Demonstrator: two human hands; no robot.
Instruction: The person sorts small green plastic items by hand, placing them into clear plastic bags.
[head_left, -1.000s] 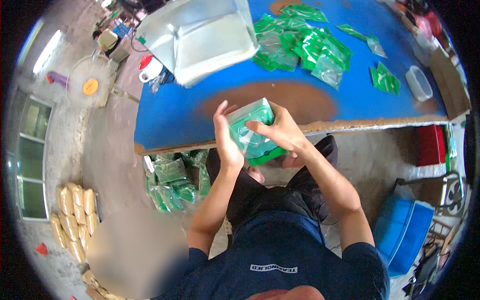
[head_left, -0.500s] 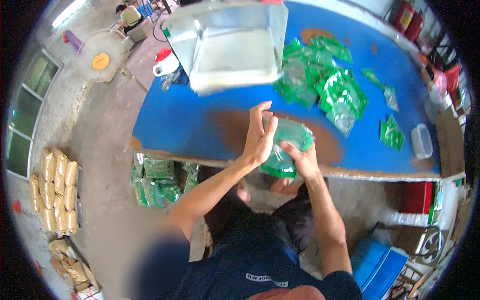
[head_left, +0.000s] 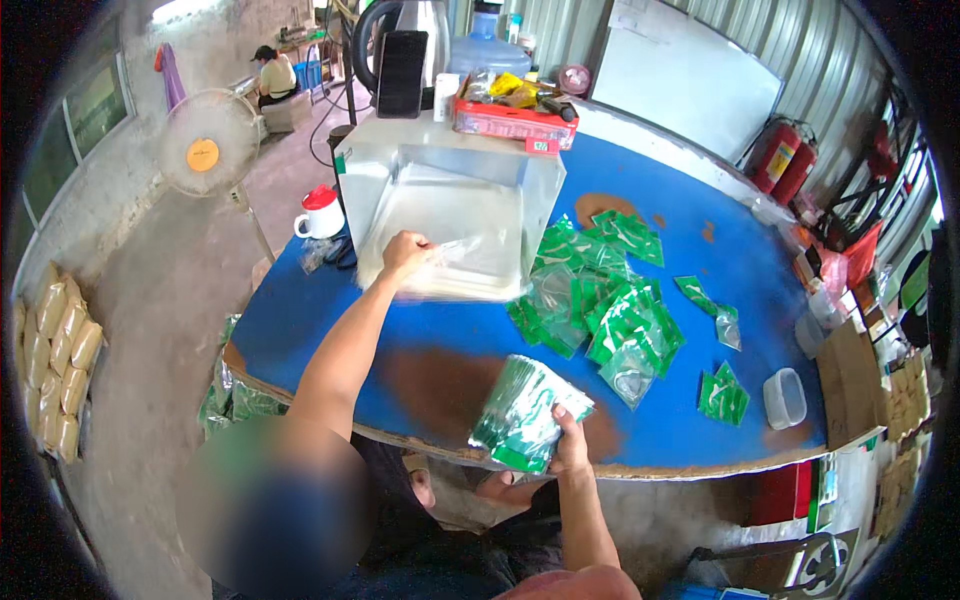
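My right hand [head_left: 570, 442] grips a thick stack of green-and-clear plastic packets [head_left: 525, 418] above the front edge of the blue table, the thumb lying on top. Farther off and to the left, my left hand [head_left: 406, 255] is at the mouth of a metal box [head_left: 360, 190] with a pale sloping inside. Its fingers are pinched together on a thin clear plastic piece [head_left: 457, 249], slightly blurred. Right of the box lies a loose heap of green-and-clear packets [head_left: 600, 290], several overlapping.
The blue table [head_left: 480, 335] has worn brown patches. A red-lidded white mug [head_left: 320, 214] stands left of the box; a phone [head_left: 401, 75] and red tray [head_left: 515, 122] are on it. A clear plastic tub [head_left: 785, 400] sits at right. A fan [head_left: 205, 145] and seated person [head_left: 277, 75] are beyond.
My left hand has left the stack and moved forward to the metal box, where it now pinches clear plastic. My right hand keeps the stack. The view has tilted upward.
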